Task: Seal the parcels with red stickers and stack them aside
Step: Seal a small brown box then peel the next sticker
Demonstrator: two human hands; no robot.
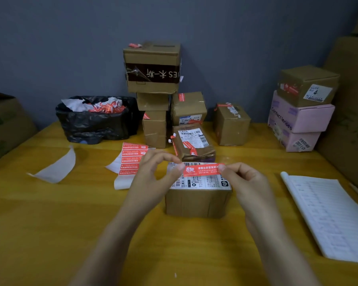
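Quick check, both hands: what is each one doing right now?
Left hand: pinching the left end of the red sticker, above the parcel.
Right hand: pinching the sticker's right end.

A black bin bag (95, 124) stuffed with paper scraps sat at the back of the yellow wooden table (50, 223), by the grey wall (50, 38). A curled white backing strip (56, 168) lay to the left, a ruled notepad (329, 215) to the right.
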